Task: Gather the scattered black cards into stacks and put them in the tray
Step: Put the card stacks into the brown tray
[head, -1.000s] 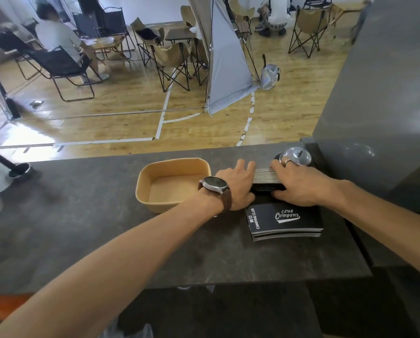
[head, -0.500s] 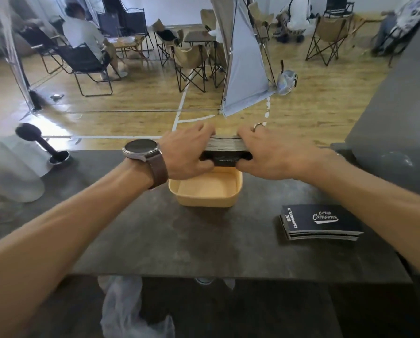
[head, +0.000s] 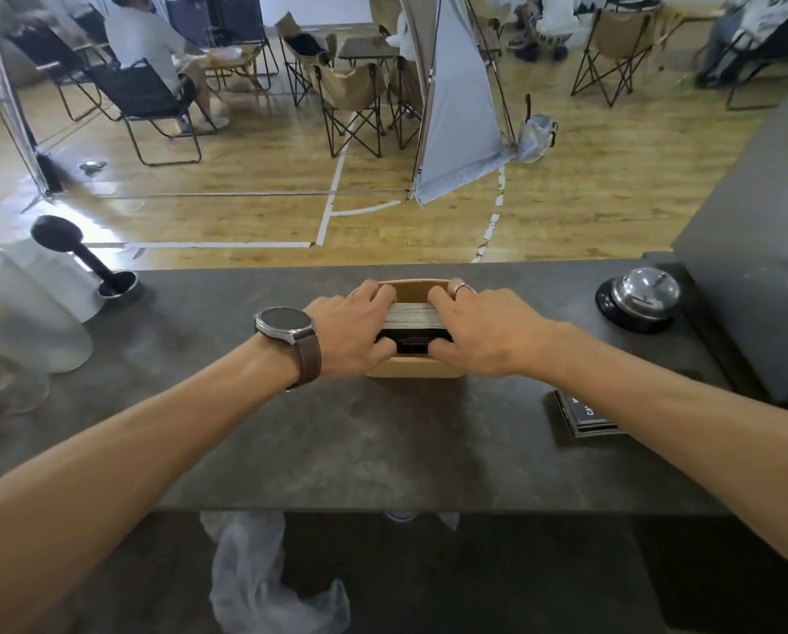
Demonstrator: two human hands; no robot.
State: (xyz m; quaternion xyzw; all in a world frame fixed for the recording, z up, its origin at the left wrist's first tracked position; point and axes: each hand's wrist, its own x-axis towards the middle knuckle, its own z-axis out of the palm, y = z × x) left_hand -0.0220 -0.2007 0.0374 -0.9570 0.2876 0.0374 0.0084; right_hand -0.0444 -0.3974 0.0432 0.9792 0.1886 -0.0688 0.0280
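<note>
Now your left hand (head: 350, 334) and right hand (head: 479, 334) both grip the stack of black cards (head: 412, 322) from either side, fingers curled around its ends, holding it within the tan tray (head: 410, 369) on the counter (head: 360, 432).

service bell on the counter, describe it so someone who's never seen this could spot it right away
Look along the dark grey counter to its far right end, beside the tall grey block. The service bell sits there, a shiny chrome dome on a round black base. It is the only metal thing there, apart from the tan tray and booklets.
</note>
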